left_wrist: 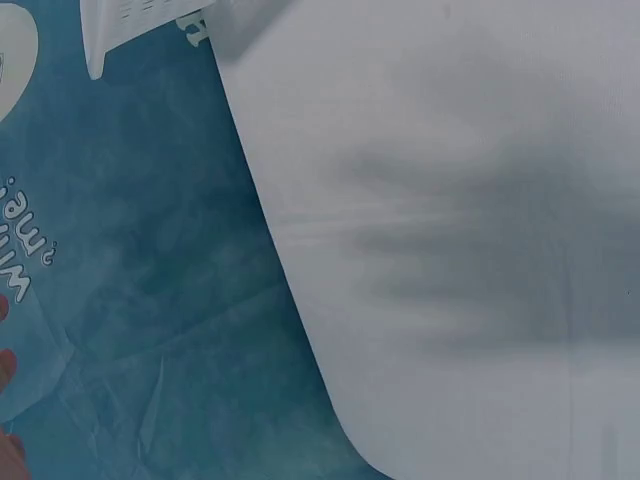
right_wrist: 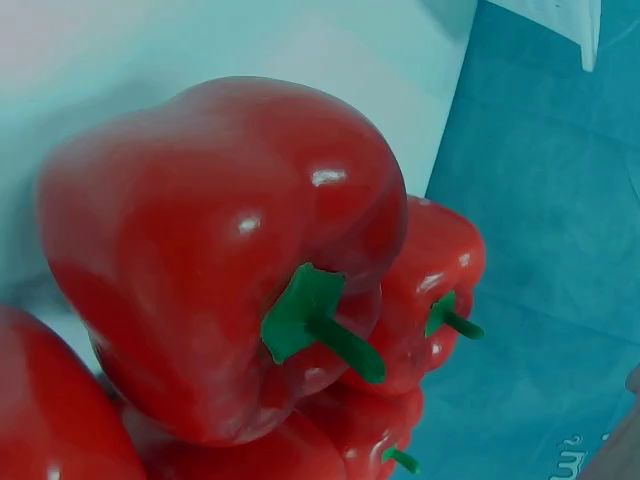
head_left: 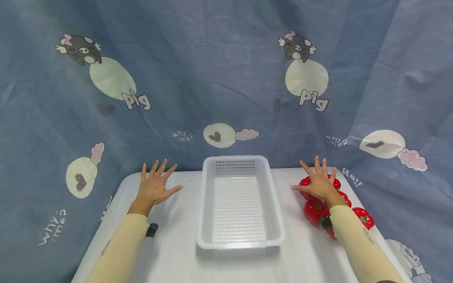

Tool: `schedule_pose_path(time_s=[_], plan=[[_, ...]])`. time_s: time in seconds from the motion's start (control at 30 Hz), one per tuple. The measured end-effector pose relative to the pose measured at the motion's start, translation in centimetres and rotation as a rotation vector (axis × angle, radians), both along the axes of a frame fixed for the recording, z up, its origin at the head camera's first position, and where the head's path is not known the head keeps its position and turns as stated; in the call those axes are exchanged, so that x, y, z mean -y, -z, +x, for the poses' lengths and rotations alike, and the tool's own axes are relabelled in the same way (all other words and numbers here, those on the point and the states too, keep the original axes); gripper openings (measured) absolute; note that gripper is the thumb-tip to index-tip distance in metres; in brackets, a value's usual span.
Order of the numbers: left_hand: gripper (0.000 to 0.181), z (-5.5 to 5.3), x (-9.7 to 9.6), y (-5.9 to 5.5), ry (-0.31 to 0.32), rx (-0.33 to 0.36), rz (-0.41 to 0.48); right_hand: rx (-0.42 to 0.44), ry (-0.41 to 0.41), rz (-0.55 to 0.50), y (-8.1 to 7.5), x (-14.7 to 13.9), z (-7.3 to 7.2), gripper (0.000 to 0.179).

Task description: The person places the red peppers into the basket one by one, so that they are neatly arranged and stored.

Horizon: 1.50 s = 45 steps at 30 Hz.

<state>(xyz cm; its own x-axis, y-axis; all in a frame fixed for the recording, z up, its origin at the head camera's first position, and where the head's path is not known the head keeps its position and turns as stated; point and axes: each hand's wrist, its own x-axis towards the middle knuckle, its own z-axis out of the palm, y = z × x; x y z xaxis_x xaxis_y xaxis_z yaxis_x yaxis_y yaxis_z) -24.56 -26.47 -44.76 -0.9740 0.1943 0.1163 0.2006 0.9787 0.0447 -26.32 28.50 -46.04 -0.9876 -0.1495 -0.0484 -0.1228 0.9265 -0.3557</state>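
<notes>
The right hand (head_left: 317, 185) spreads its fingers wide over red peppers (head_left: 315, 211) on the table's right side (head_left: 297, 243). The left hand (head_left: 153, 189), also splayed, is left of the white basket (head_left: 240, 245).

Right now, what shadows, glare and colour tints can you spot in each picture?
Head view: a soft shadow in front of the white basket; left wrist view: dim, with blurred, finger-like shadow streaks across the table; right wrist view: white glare spots on the nearest red pepper, and a blue-green tint over the table.
</notes>
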Motion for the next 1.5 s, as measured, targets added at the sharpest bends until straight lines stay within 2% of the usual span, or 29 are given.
schedule_pose_path(time_s=[0.33,0.57,0.93,1.27,1.5], plan=[[0.089,0.0,0.2,-0.2,0.002,-0.01,-0.008,-0.017,0.01,-0.004,-0.3,-0.1,-0.2,0.111],[0.088,0.5,-0.2,0.3,0.0,0.009,0.003,-0.016,0.018,-0.021,0.1,-0.6,0.6,0.111],[0.088,0.7,-0.3,0.5,-0.01,-0.012,0.035,-0.031,0.041,-0.024,0.1,-0.7,1.0,0.111],[0.086,0.8,-0.9,0.4,0.002,-0.003,0.086,-0.032,0.046,-0.037,0.0,-0.9,1.3,0.11],[0.082,1.4,-1.4,0.9,0.008,0.013,0.146,-0.049,0.046,-0.04,0.3,-0.9,1.4,0.109]])
